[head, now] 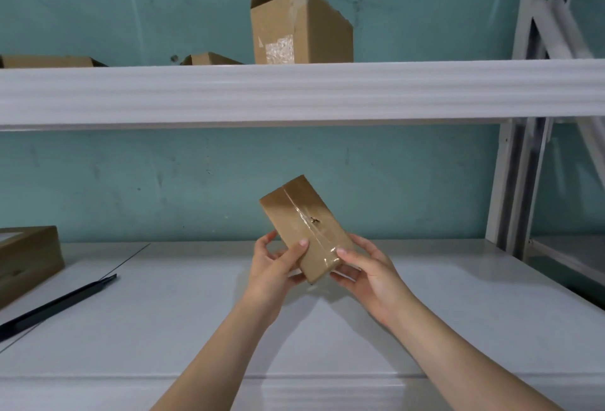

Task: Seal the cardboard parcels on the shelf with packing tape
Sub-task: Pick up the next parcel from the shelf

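A small flat cardboard parcel (301, 217) is held up, tilted, above the white lower shelf (183, 312). A strip of clear packing tape runs along its centre seam and wraps over the near end. My left hand (273, 266) grips its near left edge, thumb on the top face. My right hand (366, 268) grips the near right corner, thumb on the taped end. No tape roll is in view.
A black rod-like tool (55, 307) lies at the left of the lower shelf, beside a cardboard box (26, 257) at the left edge. On the upper shelf (294, 90) stand an open tall box (301, 27) and two low boxes. A white rack upright (523, 148) rises at right.
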Motion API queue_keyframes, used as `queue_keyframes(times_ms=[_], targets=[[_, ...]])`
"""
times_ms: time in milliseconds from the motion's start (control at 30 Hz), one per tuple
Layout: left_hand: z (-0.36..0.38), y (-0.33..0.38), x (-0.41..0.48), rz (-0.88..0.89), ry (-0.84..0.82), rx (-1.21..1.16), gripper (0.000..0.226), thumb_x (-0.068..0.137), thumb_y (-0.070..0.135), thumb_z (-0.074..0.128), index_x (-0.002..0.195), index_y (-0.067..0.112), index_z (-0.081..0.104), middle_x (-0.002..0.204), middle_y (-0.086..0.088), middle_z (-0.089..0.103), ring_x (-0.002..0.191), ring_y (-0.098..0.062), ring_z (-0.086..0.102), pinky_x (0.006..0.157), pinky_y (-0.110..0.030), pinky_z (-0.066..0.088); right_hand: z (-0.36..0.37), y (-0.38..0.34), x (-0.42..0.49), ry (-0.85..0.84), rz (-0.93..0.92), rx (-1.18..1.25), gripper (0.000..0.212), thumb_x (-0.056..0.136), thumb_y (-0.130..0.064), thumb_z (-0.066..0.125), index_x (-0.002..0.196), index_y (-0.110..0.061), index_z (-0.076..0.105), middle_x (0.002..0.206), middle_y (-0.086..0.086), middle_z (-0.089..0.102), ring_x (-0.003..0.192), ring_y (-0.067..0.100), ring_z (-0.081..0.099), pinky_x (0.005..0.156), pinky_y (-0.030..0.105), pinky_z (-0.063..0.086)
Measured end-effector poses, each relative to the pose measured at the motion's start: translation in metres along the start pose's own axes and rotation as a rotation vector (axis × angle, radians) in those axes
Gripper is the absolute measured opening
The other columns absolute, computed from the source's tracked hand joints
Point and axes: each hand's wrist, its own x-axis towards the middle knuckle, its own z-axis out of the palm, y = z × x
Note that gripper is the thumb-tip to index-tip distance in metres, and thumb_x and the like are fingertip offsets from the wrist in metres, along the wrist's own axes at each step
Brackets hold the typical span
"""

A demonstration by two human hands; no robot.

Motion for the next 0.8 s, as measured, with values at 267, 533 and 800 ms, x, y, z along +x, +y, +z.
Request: queue_keyframes(times_ms=[267,533,800], targets=[[-0.026,0.023,0.011,-0.098,0.077,0.250,0.035,0.073,0.042,0.070,0.094,0.015,0.062,0.093,-0.006,0.061,0.080,-0.020,0.058,0.069,-0.035,0.052,-0.020,-0.015,0.008,0.136,0.177,-0.211,0.014,0.084,-0.032,0.057,0.083,-0.018,0.061,0.074,0.005,0.056,0.062,0.020,0.051,0.053,0.027,0.040],[-0.047,-0.025,0.006,-0.089,0.167,0.748,0.042,0.084,0.031,0.065,0.055,0.011,0.043,0.052,-0.006,0.044,0.050,-0.024,0.046,0.053,-0.038,0.043,-0.034,0.013,0.021,0.307,0.200,-0.623,0.032,0.083,-0.042,0.059,0.077,-0.011,0.064,0.080,0.009,0.066,0.078,0.026,0.063,0.074,0.032,0.047],[-0.045,-0.023,0.007,-0.163,0.198,0.752,0.034,0.082,0.036,0.067,0.084,0.008,0.048,0.077,-0.014,0.054,0.059,-0.028,0.051,0.048,-0.029,0.043,-0.037,0.010,0.017,0.294,0.076,-1.002,0.046,0.079,-0.039,0.063,0.052,-0.018,0.032,0.060,0.010,0.035,0.057,0.019,0.036,0.060,0.031,0.023]])
